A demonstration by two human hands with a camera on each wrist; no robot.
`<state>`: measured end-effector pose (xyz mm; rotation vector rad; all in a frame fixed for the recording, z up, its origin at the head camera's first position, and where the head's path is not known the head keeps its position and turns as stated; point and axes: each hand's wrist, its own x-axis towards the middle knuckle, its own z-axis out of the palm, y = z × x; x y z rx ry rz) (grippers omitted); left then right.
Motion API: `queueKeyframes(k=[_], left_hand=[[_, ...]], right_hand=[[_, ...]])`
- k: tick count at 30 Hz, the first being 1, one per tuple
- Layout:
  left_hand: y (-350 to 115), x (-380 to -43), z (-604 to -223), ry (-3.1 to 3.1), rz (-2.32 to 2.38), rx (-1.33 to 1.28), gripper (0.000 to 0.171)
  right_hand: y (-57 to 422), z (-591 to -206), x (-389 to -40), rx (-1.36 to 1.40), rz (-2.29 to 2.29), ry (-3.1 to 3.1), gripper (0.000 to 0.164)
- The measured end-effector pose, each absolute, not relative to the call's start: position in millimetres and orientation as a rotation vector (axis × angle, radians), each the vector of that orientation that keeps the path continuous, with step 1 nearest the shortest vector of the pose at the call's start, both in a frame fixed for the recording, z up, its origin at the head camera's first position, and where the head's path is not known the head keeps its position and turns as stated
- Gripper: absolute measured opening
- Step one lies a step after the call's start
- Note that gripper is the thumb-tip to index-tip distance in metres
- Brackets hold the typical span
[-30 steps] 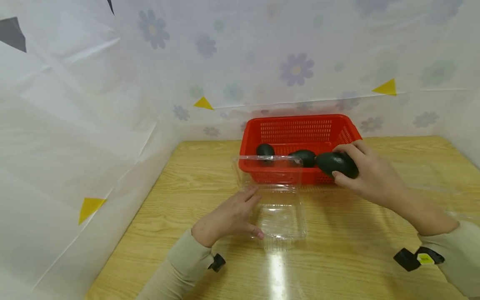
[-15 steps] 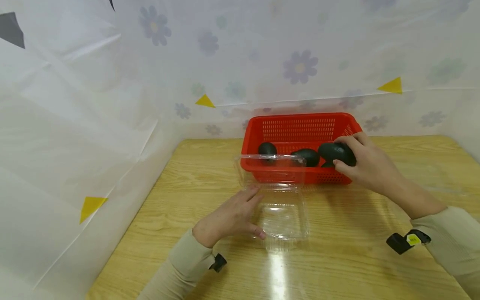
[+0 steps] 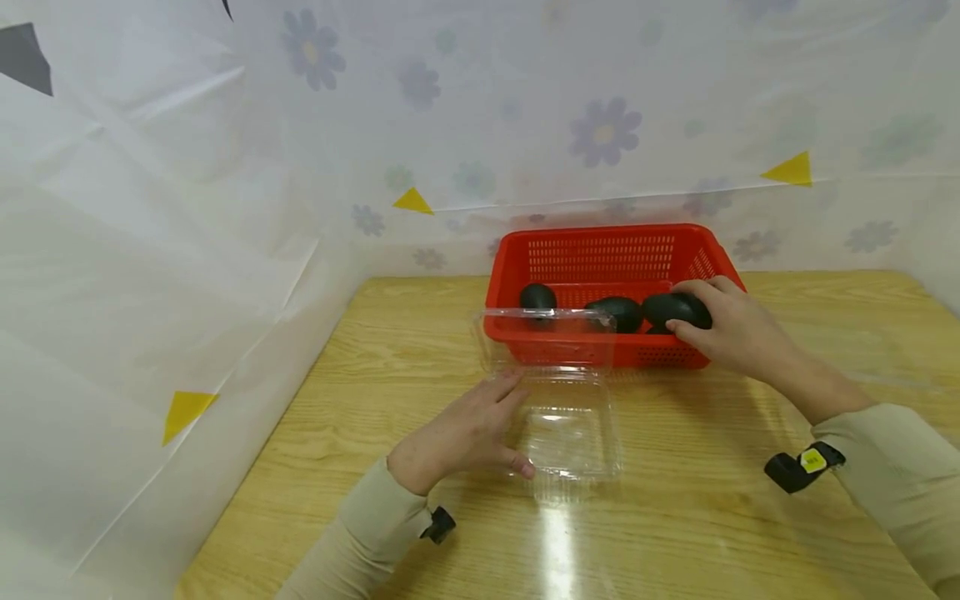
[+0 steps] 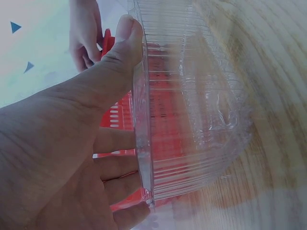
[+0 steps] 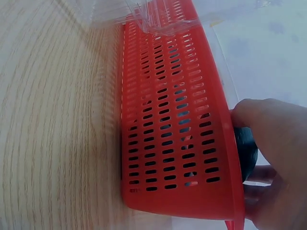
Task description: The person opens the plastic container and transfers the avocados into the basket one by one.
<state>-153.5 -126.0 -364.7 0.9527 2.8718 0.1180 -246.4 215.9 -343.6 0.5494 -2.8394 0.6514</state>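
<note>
My right hand (image 3: 738, 327) grips a dark green avocado (image 3: 671, 310) low inside the right end of the red basket (image 3: 592, 354). In the right wrist view the avocado (image 5: 245, 152) shows just over the rim, between thumb and fingers. Two more avocados lie in the basket, one in the middle (image 3: 621, 315) and one at the left (image 3: 537, 297); part of another dark one shows under the held avocado. My left hand (image 3: 468, 433) rests along the left rim of a clear plastic clamshell container (image 3: 570, 442), thumb and fingers spread and fairly straight in the left wrist view.
The clamshell's raised lid (image 3: 551, 346) stands against the basket's front. Another faint clear plastic piece (image 3: 877, 354) lies on the wooden table (image 3: 390, 367) at the right. White flowered sheeting (image 3: 480, 108) with yellow triangles encloses the back and left.
My right hand has drawn the avocado back from over the basket's front rim and lowered it inside. The left hand keeps its place on the container.
</note>
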Motion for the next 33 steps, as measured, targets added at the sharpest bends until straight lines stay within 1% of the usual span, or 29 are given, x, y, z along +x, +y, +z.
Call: queueKeyframes(k=[7, 14, 19, 24, 28, 31, 33], left_hand=[[-126, -155, -366, 2.867, 0.123, 0.945, 0.103], [-128, -156, -366, 2.867, 0.097, 0.951, 0.104], [-127, -156, -367, 2.859, 0.112, 0.951, 0.103], [-126, -154, -368, 2.851, 0.123, 0.951, 0.103], [-126, -153, -366, 2.842, 0.131, 0.936, 0.104], [-126, -154, -365, 2.841, 0.133, 0.923, 0.104], [-127, -155, -364, 2.837, 0.133, 0.912, 0.104]], right_hand=[[216, -345, -248, 0.593, 0.599, -2.865, 0.049], [207, -350, -250, 0.843, 0.597, -2.865, 0.050], [202, -353, -246, 0.891, 0.599, -2.830, 0.053], [200, -350, -230, 0.888, 0.604, -2.700, 0.051], [197, -344, -208, 0.907, 0.608, -2.506, 0.043], [191, -341, -193, 0.972, 0.597, -2.357, 0.032], [184, -343, -184, 1.027, 0.601, -2.281, 0.033]])
